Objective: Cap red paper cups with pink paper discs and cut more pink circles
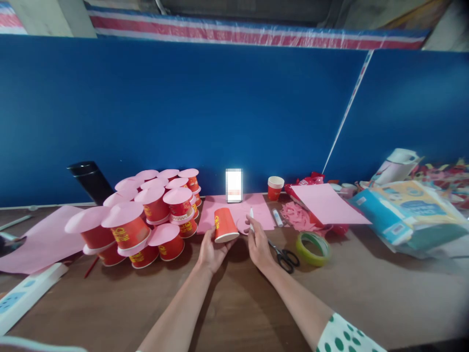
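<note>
The red paper cup (224, 225), mouth down at the near edge of the pink paper sheet (264, 211), we steady with our left hand (210, 250) clamped round it, our right hand (259, 244) pinching a slim white pen (251, 213) beside it.

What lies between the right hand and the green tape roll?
Black-handled scissors lie between the right hand, which holds a white marker, and the green tape roll, in the head view.

two hands were in view: the left hand (210, 252) gripped one red cup (224, 225), the right hand (258, 244) one pen (251, 214). pink-lidded cups (154, 205) numbered a dozen or more, too piled to count exactly. there were three pink sheets (330, 203), one scissors (287, 258), one tape roll (313, 248), one glue stick (277, 217).
</note>
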Motion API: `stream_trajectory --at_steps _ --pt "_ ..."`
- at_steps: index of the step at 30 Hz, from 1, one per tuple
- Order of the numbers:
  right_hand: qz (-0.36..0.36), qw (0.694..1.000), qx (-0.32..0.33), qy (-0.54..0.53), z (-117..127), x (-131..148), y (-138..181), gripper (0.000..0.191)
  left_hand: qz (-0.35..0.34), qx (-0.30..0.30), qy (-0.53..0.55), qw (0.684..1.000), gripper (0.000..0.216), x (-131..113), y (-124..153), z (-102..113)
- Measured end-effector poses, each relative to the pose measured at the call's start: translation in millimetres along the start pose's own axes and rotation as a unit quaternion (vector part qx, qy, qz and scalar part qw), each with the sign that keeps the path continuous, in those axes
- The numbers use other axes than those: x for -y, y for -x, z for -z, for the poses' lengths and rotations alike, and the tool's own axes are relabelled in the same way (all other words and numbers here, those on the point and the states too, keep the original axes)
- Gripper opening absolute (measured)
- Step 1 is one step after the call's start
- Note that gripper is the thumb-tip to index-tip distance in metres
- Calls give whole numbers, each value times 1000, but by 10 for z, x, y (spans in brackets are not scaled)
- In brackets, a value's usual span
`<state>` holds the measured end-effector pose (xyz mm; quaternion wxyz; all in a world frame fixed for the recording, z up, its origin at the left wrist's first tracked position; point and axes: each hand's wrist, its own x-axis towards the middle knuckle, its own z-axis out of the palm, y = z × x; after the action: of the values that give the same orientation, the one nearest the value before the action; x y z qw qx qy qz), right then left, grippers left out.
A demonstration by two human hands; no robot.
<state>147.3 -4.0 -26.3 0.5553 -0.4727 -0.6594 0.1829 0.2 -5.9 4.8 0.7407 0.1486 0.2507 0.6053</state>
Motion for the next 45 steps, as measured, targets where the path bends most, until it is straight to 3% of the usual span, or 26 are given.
stream_trajectory --at_steps 10,17,20,24,30,33,37,45 --pt "12 1000 1 12 4 36 -1 38 24 43 -10 999 44 2 10 23" --pt "-16 999 0 32 1 34 7 39 -23 0 -56 998 29 59 -37 58" --pt "-9 1000 -5 28 68 7 -45 38 -59 16 -101 993 28 79 -49 84" --pt "6 998 -44 45 228 -12 -160 39 -118 41 -196 973 38 98 -66 126" --pt "-52 990 -127 41 362 -60 -273 55 -217 15 -341 915 49 71 -76 131" --pt "-62 988 -106 91 377 -153 -302 57 -241 6 -427 871 53 53 -52 126" --pt "-70 968 -37 239 412 -281 -322 52 -277 -18 -509 815 57 62 -14 126" --pt "-128 884 58 445 492 -328 -322 57 -270 13 -465 843 58 91 68 49"
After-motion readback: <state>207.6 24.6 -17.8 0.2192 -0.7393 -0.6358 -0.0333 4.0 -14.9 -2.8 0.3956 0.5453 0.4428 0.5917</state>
